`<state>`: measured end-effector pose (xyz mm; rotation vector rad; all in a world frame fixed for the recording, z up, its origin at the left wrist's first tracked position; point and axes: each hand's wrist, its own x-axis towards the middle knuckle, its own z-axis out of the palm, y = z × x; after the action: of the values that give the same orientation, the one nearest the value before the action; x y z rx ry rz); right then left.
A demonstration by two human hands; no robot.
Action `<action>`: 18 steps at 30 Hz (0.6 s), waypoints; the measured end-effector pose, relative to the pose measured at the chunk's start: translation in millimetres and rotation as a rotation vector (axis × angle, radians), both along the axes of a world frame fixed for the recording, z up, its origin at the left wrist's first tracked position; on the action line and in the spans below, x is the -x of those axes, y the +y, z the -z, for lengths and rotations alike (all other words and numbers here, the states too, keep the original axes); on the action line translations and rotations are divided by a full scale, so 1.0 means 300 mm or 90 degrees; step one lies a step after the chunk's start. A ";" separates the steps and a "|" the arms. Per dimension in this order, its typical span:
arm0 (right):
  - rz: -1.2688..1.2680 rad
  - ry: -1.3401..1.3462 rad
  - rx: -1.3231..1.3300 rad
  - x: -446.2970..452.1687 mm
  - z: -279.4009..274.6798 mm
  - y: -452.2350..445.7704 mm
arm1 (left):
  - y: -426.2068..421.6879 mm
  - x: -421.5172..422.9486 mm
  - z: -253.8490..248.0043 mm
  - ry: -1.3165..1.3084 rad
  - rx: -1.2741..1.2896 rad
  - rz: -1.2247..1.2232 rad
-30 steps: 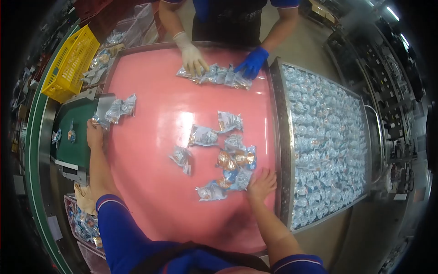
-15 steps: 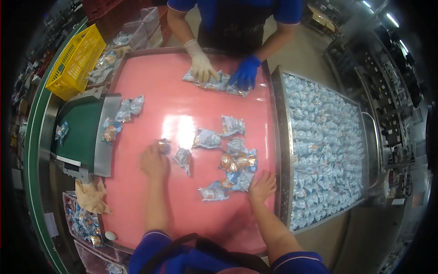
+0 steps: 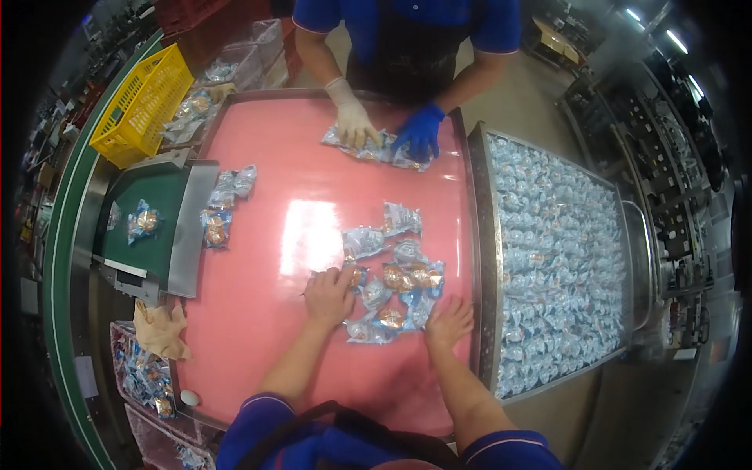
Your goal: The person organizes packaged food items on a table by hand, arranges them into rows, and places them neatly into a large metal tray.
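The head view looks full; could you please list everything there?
Table: one, pink, centre.
Loose packets: over ten, bluish, on the table.
Tray: one, silver, right.
Tray packets: many, pale blue, in rows.
Belt: one, green, left.
Belt packets: two, bluish, on belt.
Basket: one, yellow, upper left.
Crumpled sheet: one, brown, table's left edge.
Round object: one, white, table's near-left corner.
Heaped packets: many, bluish, lower left.
Lamps: three, white, upper right.
Co-worker: one, blue top, far side.
Gloves: two, white and blue, on co-worker.
Sleeves: two, blue, bottom.
Left hand: one, bare, over packets.
Right hand: one, bare, on table.
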<state>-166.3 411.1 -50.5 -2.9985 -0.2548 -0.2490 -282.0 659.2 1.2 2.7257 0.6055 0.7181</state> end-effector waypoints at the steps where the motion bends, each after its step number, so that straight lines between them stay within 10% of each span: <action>1: 0.001 0.000 0.001 -0.001 -0.001 0.000 | -0.001 0.000 0.004 -0.008 -0.006 0.000; 18: -0.009 -0.075 -0.048 0.006 -0.027 0.004 | -0.020 0.018 0.017 0.026 -0.031 0.001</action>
<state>-168.3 412.3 -42.4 -2.9101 -0.2714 -0.4254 -287.4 653.1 -3.9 2.7907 0.6035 0.6872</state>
